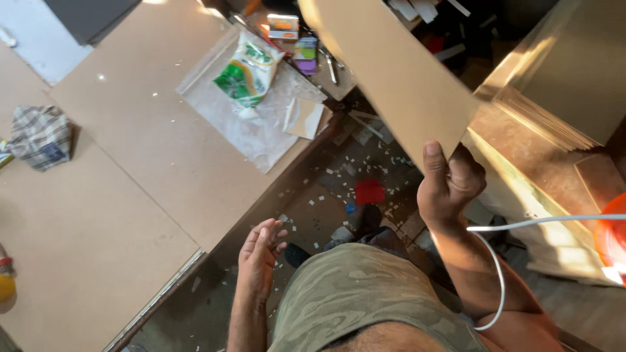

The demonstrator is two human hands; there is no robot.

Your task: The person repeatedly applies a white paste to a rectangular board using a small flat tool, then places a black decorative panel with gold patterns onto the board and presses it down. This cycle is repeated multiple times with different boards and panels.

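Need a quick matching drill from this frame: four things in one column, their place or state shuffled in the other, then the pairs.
Things:
1. right hand
2. left hand
3. green and white bag
4. checked cloth

Place or state:
A. crumpled near the left edge of the brown boards
B. open and empty, beside the board edge
C. gripping the end of a tan board
D. lying on a clear plastic sheet

Pairs: 1-C, 2-B, 3-D, 4-A

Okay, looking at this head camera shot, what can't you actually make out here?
Head view:
- The board held by the right hand: its far end is cut off by the top edge.
- The right hand's fingers are hidden behind the board; only the thumb shows.
- The orange thing: cut by the right edge.
- The small boxes beyond the green-and-white bag: too small to identify.
- The left hand is empty.
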